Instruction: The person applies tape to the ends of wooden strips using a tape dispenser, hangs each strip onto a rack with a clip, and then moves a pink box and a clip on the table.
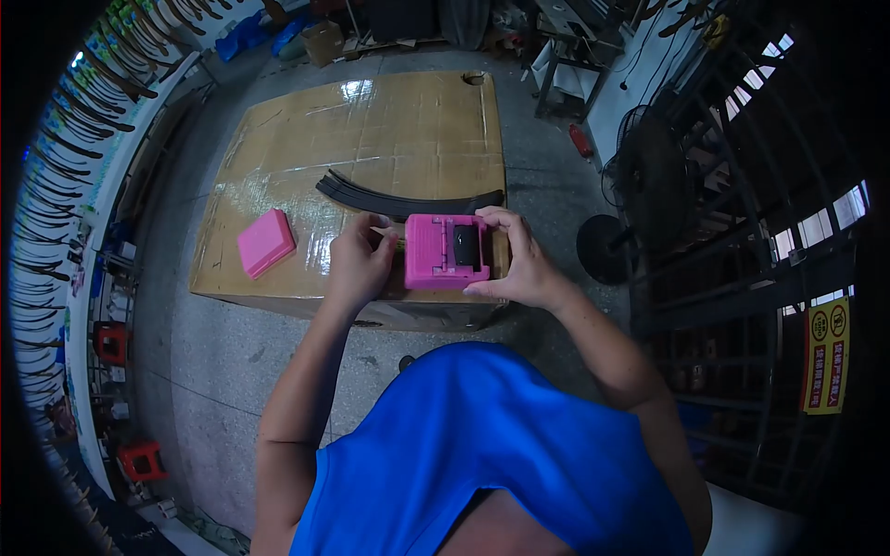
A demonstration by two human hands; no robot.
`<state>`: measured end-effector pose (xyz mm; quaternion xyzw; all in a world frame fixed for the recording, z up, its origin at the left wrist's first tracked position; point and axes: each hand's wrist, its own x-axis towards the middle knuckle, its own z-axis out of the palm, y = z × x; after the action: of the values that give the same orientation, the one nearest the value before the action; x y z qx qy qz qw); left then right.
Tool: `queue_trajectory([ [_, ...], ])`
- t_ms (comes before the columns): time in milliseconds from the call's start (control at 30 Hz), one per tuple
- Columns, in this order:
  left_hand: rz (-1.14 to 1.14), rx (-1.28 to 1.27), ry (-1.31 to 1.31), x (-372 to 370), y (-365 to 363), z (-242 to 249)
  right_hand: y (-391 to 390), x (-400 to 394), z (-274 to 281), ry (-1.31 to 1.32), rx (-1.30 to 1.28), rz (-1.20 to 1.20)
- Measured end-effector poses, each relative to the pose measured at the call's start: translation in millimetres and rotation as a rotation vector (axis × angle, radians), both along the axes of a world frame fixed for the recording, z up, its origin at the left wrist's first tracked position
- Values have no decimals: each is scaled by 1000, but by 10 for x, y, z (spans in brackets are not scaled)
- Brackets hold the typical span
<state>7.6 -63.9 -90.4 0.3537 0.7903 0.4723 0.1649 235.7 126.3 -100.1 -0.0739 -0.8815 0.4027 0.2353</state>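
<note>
A bright pink box-shaped device [423, 252] with a black curved part on its right half lies near the front edge of a large cardboard box. My right hand [524, 267] grips its right side, fingers at the far corner and thumb at the near one. Close against its left side is my left hand [360, 259], fingers pinched together; a small yellowish-green bit shows between hand and device, too small to name. To the left lies a separate pink flat piece [265, 243]. Just behind the device stretches a bundle of black curved strips [399, 199].
The cardboard box [389, 120] serves as the work surface, with a hole at its far right corner. A black standing fan [649, 185] is to the right. Red stools [141, 460] stand at the left, beneath racks of hanging dark curved items [69, 176].
</note>
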Motion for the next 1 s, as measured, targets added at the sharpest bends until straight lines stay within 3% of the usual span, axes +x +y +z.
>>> queue_trajectory([
  [233, -58, -26, 55, 4, -21, 119, -8, 11, 41, -24, 206, -19],
  [300, -22, -43, 60, 6, -59, 202, 12, 17, 78, 72, 229, -57],
  [400, 23, -31, 78, -55, -132, 227, 302, -149, 292, 5, 54, -137],
  [467, 34, -4, 92, -98, -182, 249, 494, -347, 419, -4, 91, -191],
  [533, 30, -44, 135, -121, -192, 338, 711, -508, 526, -425, 242, -196],
  [667, 12, -36, 153, -152, -165, 441, 953, -811, 577, -688, 334, -119],
  [733, -13, -23, 227, -163, -136, 456, 1070, -918, 620, -850, 111, 114],
  [867, -63, 107, 274, -68, -5, 586, 981, -879, 798, -701, 202, 117],
  [933, -200, 49, 519, -7, 109, 764, 806, -784, 1010, -431, 303, 67],
  [967, -193, 50, 515, 23, 223, 795, 699, -740, 1141, -434, 306, 74],
  [1000, -230, 223, 651, 53, 354, 815, 578, -692, 1276, -361, 317, 77],
])
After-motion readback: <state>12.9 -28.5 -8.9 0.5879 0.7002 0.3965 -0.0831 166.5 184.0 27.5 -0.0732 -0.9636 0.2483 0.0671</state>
